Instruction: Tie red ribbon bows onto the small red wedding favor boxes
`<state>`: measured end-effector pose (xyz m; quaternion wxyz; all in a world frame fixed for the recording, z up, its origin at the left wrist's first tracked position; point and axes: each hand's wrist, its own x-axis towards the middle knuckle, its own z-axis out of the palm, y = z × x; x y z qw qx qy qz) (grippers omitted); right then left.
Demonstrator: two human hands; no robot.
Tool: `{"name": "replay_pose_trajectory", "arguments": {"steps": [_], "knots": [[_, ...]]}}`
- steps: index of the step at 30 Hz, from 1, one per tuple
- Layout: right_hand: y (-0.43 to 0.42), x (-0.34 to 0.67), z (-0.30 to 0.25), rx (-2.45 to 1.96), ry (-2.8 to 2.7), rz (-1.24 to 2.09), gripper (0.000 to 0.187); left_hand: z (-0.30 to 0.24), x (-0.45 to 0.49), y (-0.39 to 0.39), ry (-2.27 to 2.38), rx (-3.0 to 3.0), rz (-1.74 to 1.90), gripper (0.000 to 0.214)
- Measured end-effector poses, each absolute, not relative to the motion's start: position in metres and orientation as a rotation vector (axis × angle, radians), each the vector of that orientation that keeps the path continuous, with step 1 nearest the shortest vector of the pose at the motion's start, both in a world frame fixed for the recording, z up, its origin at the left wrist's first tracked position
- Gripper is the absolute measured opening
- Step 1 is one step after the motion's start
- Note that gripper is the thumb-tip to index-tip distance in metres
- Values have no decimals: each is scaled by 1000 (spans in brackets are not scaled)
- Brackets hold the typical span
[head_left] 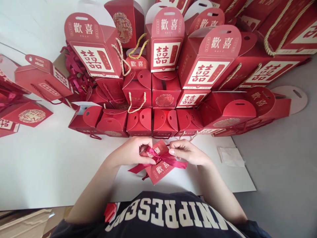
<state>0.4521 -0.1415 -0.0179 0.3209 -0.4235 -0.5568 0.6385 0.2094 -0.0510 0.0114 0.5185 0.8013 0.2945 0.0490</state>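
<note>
A small red gift box [158, 176] with white characters stands on the table close to my body, turned at an angle. A crimson satin ribbon [180, 164] is tied in a bow across its top, with tails spreading to both sides. My left hand [136, 151] is closed at the bow's left side, thumb and fingers pinching the ribbon. On the other side, my right hand [187, 152] pinches the ribbon's right loop between thumb and forefinger. The fingertips partly hide the loops.
Several red gift boxes [140, 120] are stacked behind my hands, some with rope handles. More boxes [31, 114] stand at the left near a heap of crimson ribbons [79, 71]. A white tissue [230, 156] lies by the right edge of the white table [56, 165].
</note>
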Motion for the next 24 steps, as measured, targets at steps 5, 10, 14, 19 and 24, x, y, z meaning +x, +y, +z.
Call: {"name": "replay_pose_trajectory", "arguments": {"steps": [5, 10, 14, 19, 24], "knots": [[-141, 454, -20, -1122, -1476, 1630, 42, 17, 208, -50, 738, 1955, 56, 40], [-141, 455, -25, -1132, -1501, 1557, 42, 17, 205, -48, 744, 2020, 61, 44], [-142, 453, -26, -1119, -1516, 1462, 41, 18, 201, -46, 623, 1970, 81, 39], [-145, 447, -17, -1135, -1589, 1279, 39, 23, 200, -49, 568, 1966, 228, 34], [-146, 440, -9, -1141, -1633, 1143, 35, 23, 201, -54, 606, 2020, 443, 31]]}}
